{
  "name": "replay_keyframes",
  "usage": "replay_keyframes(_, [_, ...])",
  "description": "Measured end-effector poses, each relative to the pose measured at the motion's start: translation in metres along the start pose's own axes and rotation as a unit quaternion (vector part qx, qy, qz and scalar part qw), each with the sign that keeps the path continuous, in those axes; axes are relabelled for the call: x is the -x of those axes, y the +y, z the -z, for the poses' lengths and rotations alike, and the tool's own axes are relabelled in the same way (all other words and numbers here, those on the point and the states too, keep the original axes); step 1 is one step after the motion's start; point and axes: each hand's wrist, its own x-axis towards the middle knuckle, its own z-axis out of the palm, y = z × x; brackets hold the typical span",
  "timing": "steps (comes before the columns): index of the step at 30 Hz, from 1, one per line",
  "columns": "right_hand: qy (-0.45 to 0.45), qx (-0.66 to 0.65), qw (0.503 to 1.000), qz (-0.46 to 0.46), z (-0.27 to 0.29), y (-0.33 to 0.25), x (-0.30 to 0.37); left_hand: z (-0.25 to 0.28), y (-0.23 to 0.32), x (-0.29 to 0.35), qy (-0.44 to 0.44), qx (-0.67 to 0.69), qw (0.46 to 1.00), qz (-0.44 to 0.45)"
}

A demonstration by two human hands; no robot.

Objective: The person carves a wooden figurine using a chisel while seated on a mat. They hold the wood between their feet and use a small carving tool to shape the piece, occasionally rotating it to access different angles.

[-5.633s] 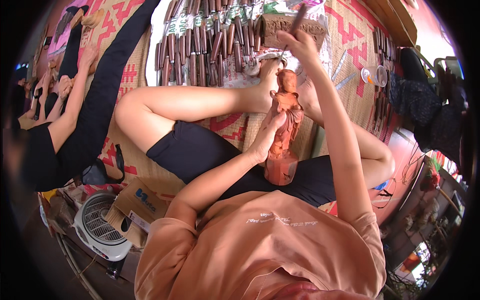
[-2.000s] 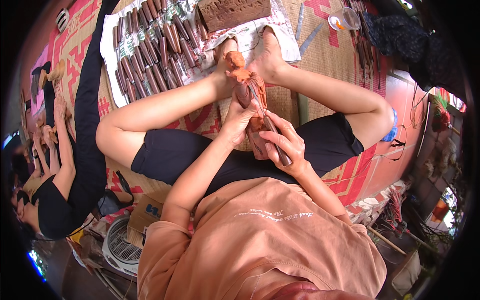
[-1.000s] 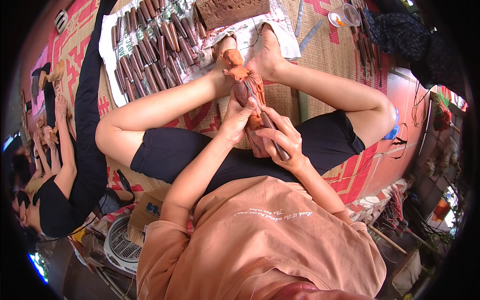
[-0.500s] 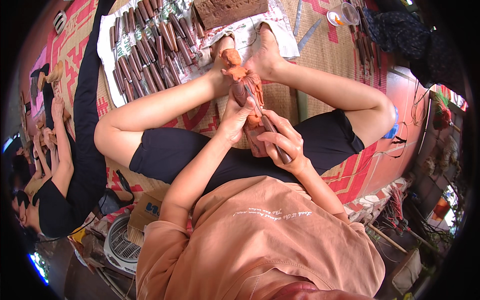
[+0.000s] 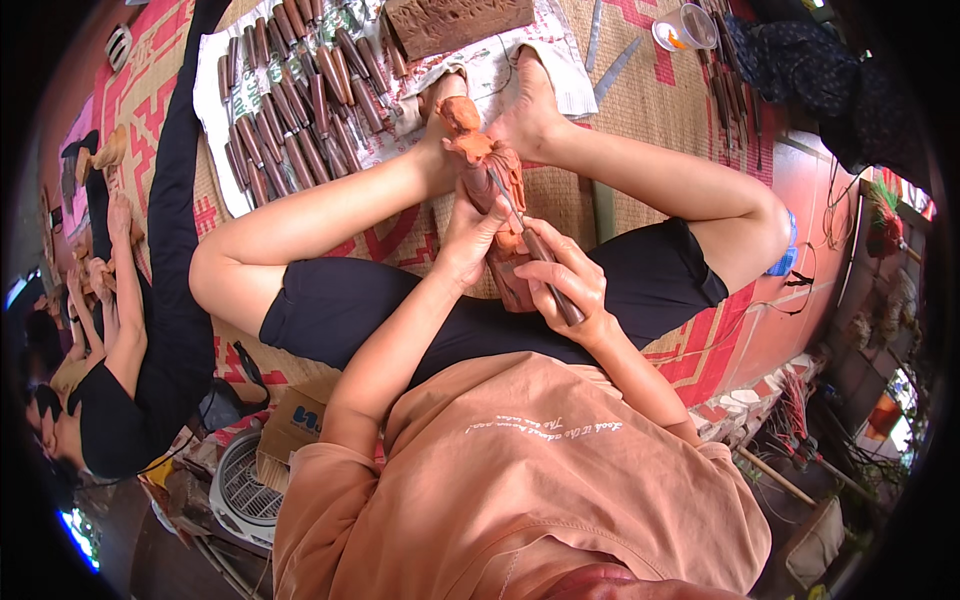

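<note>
A reddish-brown carved wooden figurine (image 5: 507, 168) stands tilted between my legs, its top near my feet and its base close to my lap. My left hand (image 5: 470, 235) is wrapped round its left side, the thumb lying across the front. In my right hand (image 5: 572, 280) is a carving chisel (image 5: 552, 268) with a dark wooden handle. Its thin blade points away from me and lies against the figurine's front, near my left thumb. The exact spot where the tip touches is too small to make out.
Many dark-handled chisels (image 5: 290, 110) lie in rows on a white cloth (image 5: 212, 100) at the far left. A wooden block (image 5: 460, 28) sits beyond my feet. A clear plastic cup (image 5: 690, 28) and more tools (image 5: 728, 95) are at the far right. Another person (image 5: 115, 390) works at left.
Almost nothing differs. Both hands keep their hold on the figurine and chisel, with at most a tiny shift.
</note>
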Motion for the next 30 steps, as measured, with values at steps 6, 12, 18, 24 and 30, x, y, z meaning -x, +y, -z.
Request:
replay_keyframes(6, [-0.024, 0.007, 0.999, -0.021, 0.003, -0.004, 0.003, -0.001, 0.002, 0.000, -0.007, -0.037, 0.999, -0.005])
replay_keyframes(12, [-0.027, 0.014, 0.999, -0.023, 0.002, -0.004, 0.000, 0.001, -0.001, -0.001, 0.001, -0.004, 1.000, -0.001])
replay_keyframes(18, [-0.022, 0.012, 0.999, -0.022, 0.002, -0.003, -0.003, 0.003, 0.000, -0.001, 0.008, 0.003, 1.000, 0.011])
replay_keyframes(24, [-0.025, 0.029, 0.999, -0.019, 0.000, 0.001, -0.005, 0.002, -0.002, 0.002, 0.004, -0.020, 1.000, -0.008])
replay_keyframes(30, [-0.001, -0.013, 1.000, -0.026, 0.004, -0.001, 0.001, 0.000, 0.000, 0.002, 0.006, -0.015, 1.000, -0.007])
